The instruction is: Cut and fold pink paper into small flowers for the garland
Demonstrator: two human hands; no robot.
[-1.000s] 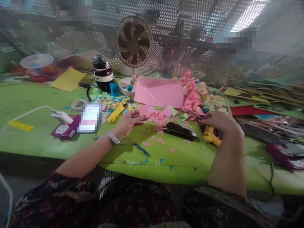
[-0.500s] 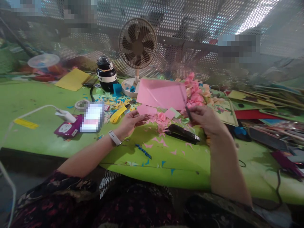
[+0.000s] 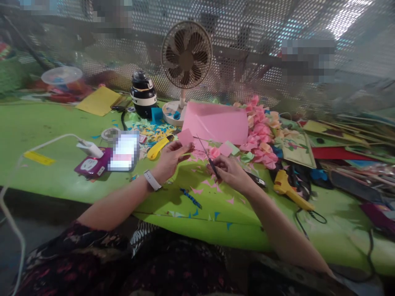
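My left hand [image 3: 170, 159], with a white band on its wrist, pinches a small pink paper piece [image 3: 185, 137] between thumb and fingers. A pair of scissors [image 3: 212, 165] with dark handles is in my right hand [image 3: 230, 172], fingers closed round it. The thin blades point up and left, close to the pink paper; whether they touch it I cannot tell. Pink paper scraps [image 3: 197, 190] lie below both hands. Partly behind my right hand is a black stapler [image 3: 257, 180]. A large pink sheet [image 3: 217, 121] lies just beyond.
A yellow cutter [image 3: 158, 148] lies left of my left hand, near a phone [image 3: 124, 151] and a purple power box [image 3: 94, 164]. Behind stand a fan [image 3: 186, 59] and a black bottle [image 3: 143, 96]. Pink paper flowers [image 3: 262, 137] and a yellow glue gun [image 3: 290, 191] are at right.
My right hand has lifted the scissors from beside the glue gun and brought them left to my left hand. The small pink paper in my left hand has tilted upward.
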